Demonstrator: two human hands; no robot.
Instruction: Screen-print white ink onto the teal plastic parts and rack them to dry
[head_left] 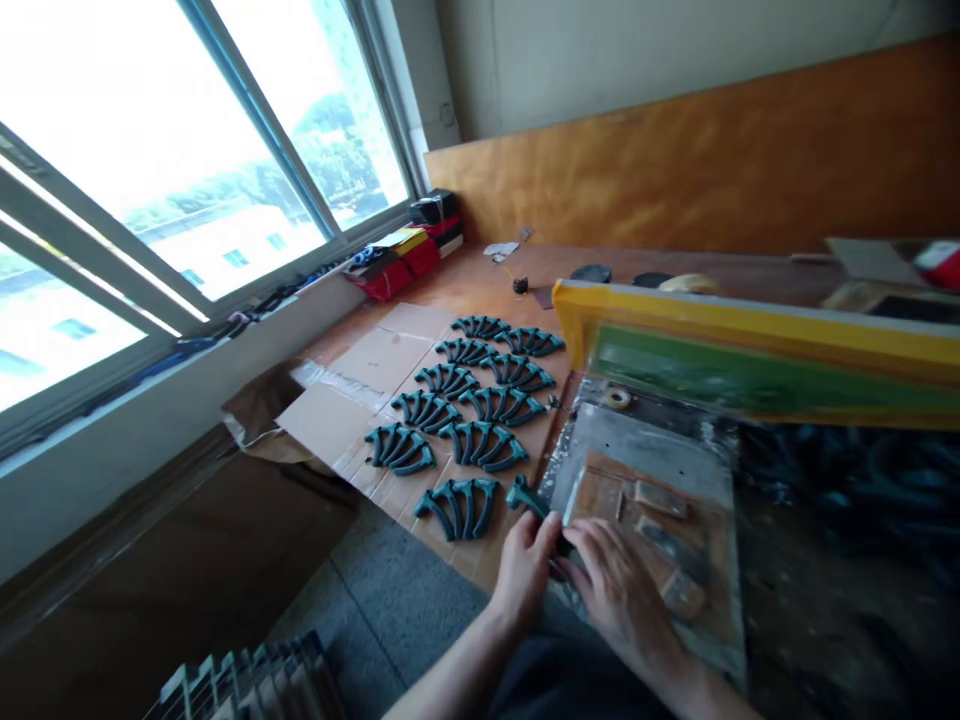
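My left hand (527,562) is closed around a dark teal handle-like part (527,494), whose head points up and to the left. Against the lower end of the same part, my right hand (611,572) has its fingers bent; its fingertips are partly hidden, so its grip is unclear. Beyond my hands, several similar teal parts (484,445) lie fanned in two columns of groups on flat cardboard (349,405). The nearest group (459,508) lies just left of the held part.
On the right are a plastic-covered board (652,440) with a tape roll (617,397), a yellow-edged green panel (690,365) and a dark heap of parts (847,490). Red boxes (390,275) stand by the window. Stacked slatted items (255,685) are at lower left.
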